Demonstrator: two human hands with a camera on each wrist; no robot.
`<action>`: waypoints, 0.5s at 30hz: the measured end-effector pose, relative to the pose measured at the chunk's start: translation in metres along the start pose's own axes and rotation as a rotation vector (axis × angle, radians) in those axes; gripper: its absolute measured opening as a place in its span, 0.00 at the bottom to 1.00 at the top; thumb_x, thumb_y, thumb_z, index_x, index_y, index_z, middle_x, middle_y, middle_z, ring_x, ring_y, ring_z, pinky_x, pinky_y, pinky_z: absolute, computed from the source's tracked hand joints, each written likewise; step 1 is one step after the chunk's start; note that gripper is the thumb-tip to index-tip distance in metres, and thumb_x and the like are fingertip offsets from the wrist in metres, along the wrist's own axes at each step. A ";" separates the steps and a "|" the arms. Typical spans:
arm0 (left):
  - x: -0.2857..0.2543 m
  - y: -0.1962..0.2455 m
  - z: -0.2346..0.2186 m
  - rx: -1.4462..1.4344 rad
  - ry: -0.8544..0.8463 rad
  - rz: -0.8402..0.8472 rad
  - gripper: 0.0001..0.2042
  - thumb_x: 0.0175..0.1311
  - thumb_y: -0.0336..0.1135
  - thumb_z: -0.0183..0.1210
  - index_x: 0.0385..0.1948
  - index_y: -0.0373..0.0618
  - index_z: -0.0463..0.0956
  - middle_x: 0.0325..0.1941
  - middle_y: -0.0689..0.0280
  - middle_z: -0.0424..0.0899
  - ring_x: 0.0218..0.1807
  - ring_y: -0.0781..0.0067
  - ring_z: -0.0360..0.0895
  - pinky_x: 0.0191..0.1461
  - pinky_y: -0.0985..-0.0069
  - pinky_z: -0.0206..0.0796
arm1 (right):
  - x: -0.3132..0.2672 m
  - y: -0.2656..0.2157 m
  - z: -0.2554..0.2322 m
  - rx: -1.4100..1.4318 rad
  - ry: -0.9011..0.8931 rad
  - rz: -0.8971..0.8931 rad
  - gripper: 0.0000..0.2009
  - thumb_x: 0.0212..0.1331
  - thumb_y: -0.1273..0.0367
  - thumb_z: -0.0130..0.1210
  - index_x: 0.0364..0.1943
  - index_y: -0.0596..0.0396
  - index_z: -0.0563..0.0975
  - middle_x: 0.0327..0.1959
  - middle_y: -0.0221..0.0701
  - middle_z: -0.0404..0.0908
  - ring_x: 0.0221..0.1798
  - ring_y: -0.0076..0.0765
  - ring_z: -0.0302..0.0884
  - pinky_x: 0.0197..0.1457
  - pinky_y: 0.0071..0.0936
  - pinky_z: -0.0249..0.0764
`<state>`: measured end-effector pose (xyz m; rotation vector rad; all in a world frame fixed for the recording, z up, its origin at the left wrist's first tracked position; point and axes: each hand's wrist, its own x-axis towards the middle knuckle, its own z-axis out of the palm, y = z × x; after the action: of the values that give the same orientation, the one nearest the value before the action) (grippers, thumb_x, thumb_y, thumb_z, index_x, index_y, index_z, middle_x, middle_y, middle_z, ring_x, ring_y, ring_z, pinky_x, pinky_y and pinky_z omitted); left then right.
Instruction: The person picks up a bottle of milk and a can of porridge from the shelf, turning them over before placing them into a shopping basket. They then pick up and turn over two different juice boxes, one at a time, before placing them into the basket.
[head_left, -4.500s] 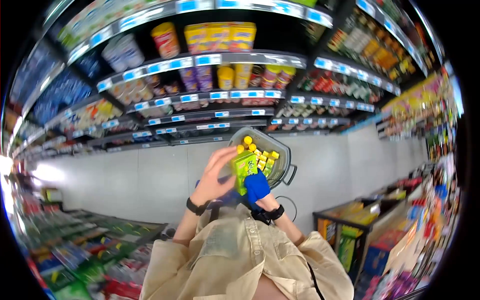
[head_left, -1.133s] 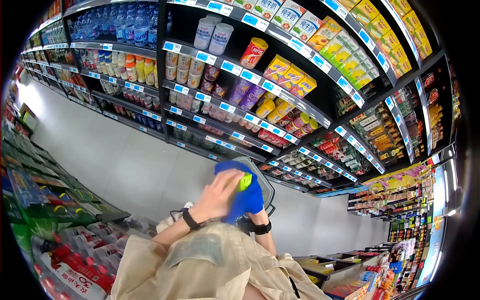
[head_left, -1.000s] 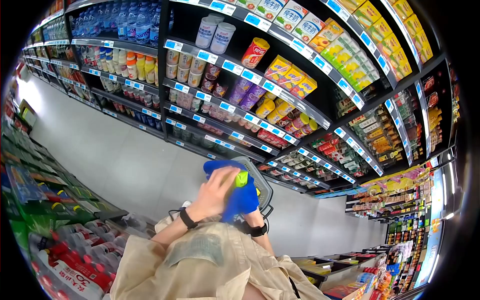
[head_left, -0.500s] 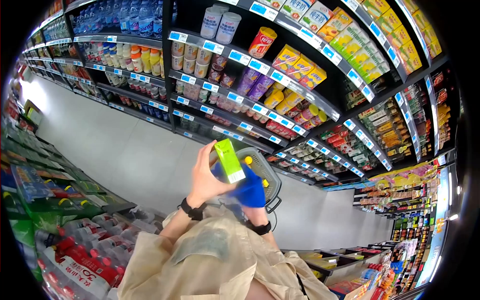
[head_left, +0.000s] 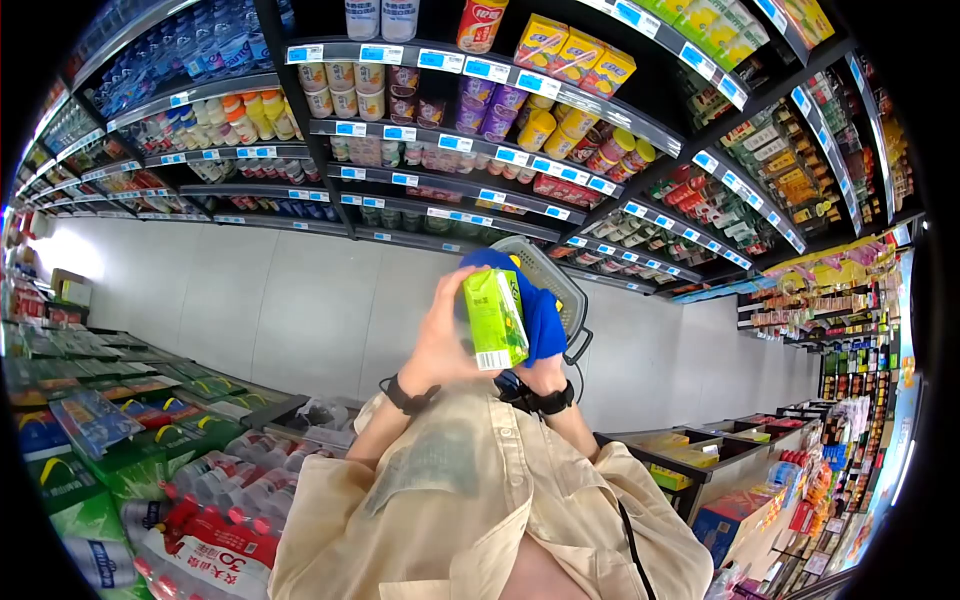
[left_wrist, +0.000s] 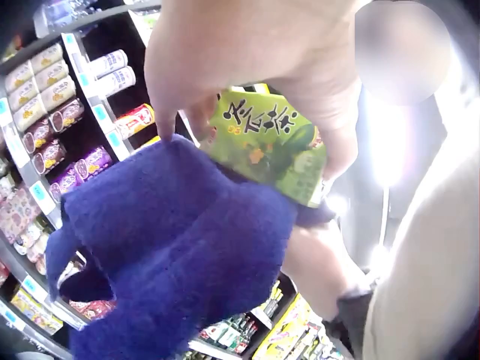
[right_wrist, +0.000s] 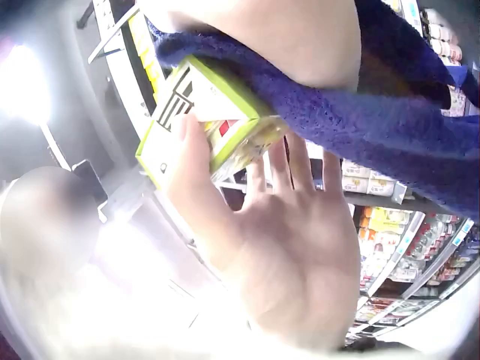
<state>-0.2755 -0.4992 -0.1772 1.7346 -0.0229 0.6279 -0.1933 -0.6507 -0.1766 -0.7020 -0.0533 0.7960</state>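
A green drink carton (head_left: 495, 312) is upright in front of the chest in the head view. My left hand (head_left: 440, 335) grips its left side, thumb at the lower end and fingers toward the top. A blue cloth (head_left: 543, 320) drapes along the carton's back and right side. My right hand (head_left: 545, 375) holds the cloth against the carton, its fingers hidden beneath the fabric. From the left wrist, dark lettering shows on the carton (left_wrist: 262, 142), with the cloth (left_wrist: 180, 232) hanging alongside. In the right wrist view, the left thumb lies across the carton's end (right_wrist: 199, 112).
Behind the hands stands a grey basket (head_left: 572, 300), mostly covered by cloth, with yellow items inside. Stocked shelves (head_left: 450, 140) line the far side of the tiled aisle (head_left: 300, 290). Packed bottles (head_left: 215, 555) are at the near left and a display stand (head_left: 740, 450) at the right.
The cloth was bunched in the right hand, then spread over most of the carton. Now the carton shows again, its barcode end toward me. The head view has swung, moving the shelves upward.
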 end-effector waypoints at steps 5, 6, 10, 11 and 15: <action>0.008 0.016 0.005 0.164 0.076 0.105 0.60 0.26 0.43 0.83 0.69 0.38 0.54 0.65 0.51 0.65 0.69 0.50 0.66 0.73 0.61 0.57 | 0.004 -0.006 0.001 -0.012 -0.009 -0.012 0.24 0.75 0.55 0.43 0.68 0.53 0.67 0.66 0.34 0.73 0.64 0.35 0.73 0.68 0.34 0.70; 0.010 0.019 0.004 0.211 0.096 0.120 0.59 0.26 0.42 0.82 0.69 0.38 0.54 0.65 0.50 0.65 0.68 0.50 0.66 0.73 0.61 0.58 | 0.004 -0.005 0.001 0.011 -0.014 -0.002 0.24 0.75 0.56 0.43 0.68 0.53 0.67 0.66 0.35 0.73 0.64 0.35 0.73 0.67 0.34 0.70; 0.020 0.030 -0.005 0.211 0.275 -0.075 0.58 0.28 0.40 0.81 0.69 0.37 0.54 0.61 0.54 0.65 0.66 0.54 0.66 0.71 0.60 0.59 | -0.004 0.007 -0.010 -0.101 -0.031 -0.074 0.22 0.75 0.57 0.43 0.63 0.57 0.69 0.56 0.36 0.77 0.57 0.35 0.77 0.61 0.32 0.74; 0.022 0.019 -0.008 0.260 0.328 -0.029 0.58 0.29 0.39 0.80 0.70 0.39 0.54 0.63 0.55 0.63 0.66 0.55 0.66 0.71 0.59 0.60 | -0.005 0.009 -0.015 -0.099 -0.068 -0.056 0.21 0.75 0.57 0.43 0.61 0.58 0.70 0.53 0.36 0.78 0.54 0.35 0.78 0.58 0.32 0.76; 0.030 0.016 -0.023 0.221 0.328 -0.001 0.58 0.30 0.35 0.79 0.71 0.41 0.53 0.64 0.55 0.63 0.67 0.54 0.65 0.71 0.58 0.61 | -0.015 -0.006 0.003 -0.136 -0.191 0.058 0.24 0.74 0.54 0.44 0.62 0.56 0.70 0.45 0.36 0.81 0.47 0.33 0.80 0.47 0.28 0.78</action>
<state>-0.2648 -0.4733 -0.1478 1.8211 0.2860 0.9361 -0.2008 -0.6618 -0.1681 -0.7565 -0.2625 0.9199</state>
